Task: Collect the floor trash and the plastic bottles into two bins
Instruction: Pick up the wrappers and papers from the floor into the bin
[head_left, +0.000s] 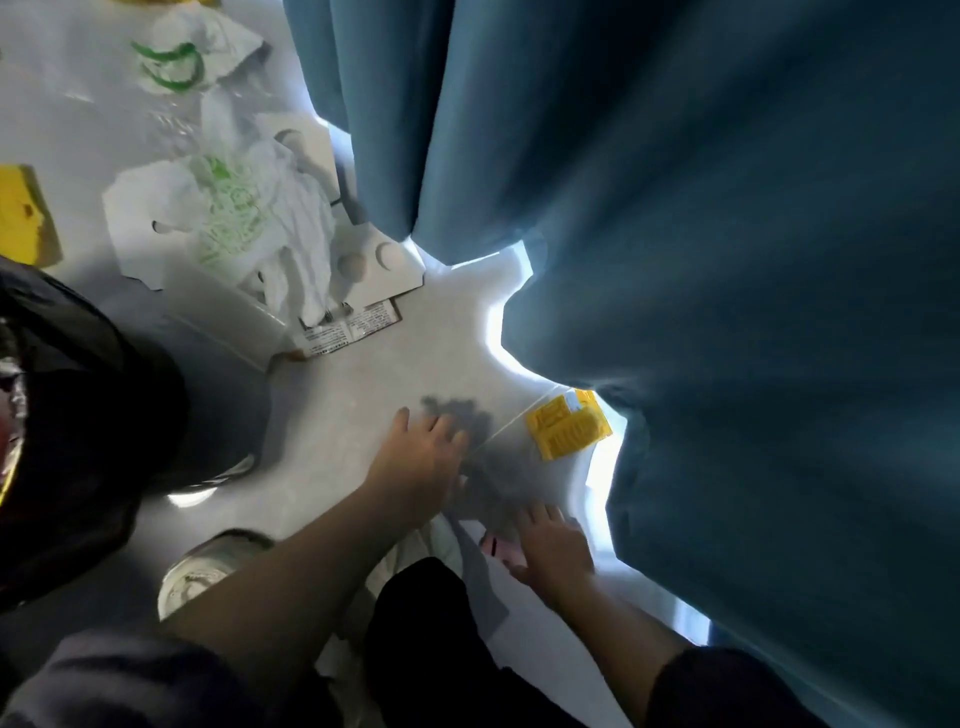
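My left hand (421, 457) reaches forward low over the pale floor, fingers spread and holding nothing. My right hand (553, 545) is lower right, fingers extended, beside a small pink scrap (496, 548) that it partly covers. A yellow printed wrapper (566, 423) lies flat on the floor just beyond both hands, at the foot of the blue curtain (675, 208). Further off to the upper left lies a flattened white carton (156, 228) with a white plastic bag with green print (244, 218) crumpled on top of it.
A bin lined with a black bag (78, 415) stands at the left. Another white bag with green handles (176, 62) and a yellow packet (23, 215) lie at the far left. My shoes (208, 566) stand near the bin. The curtain fills the right side.
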